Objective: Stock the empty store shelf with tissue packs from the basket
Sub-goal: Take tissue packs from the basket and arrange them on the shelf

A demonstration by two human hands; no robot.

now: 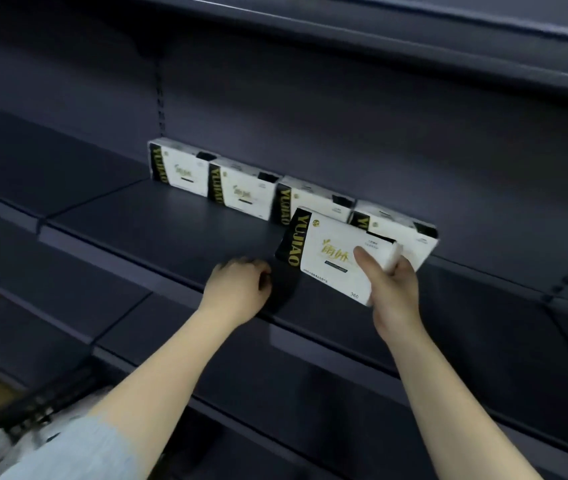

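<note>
Several white tissue packs with black-and-gold side bands stand in a row at the back of the dark shelf, from the leftmost pack to the rightmost pack. In front of the row I hold another tissue pack, tilted, just above the shelf board. My right hand grips its right end, thumb on the printed face. My left hand has its fingers curled against the pack's black left end.
The black basket sits at the bottom left with white packs partly visible inside. Another shelf board hangs above the row, and lower shelves run beneath my arms. A slotted upright is on the back wall.
</note>
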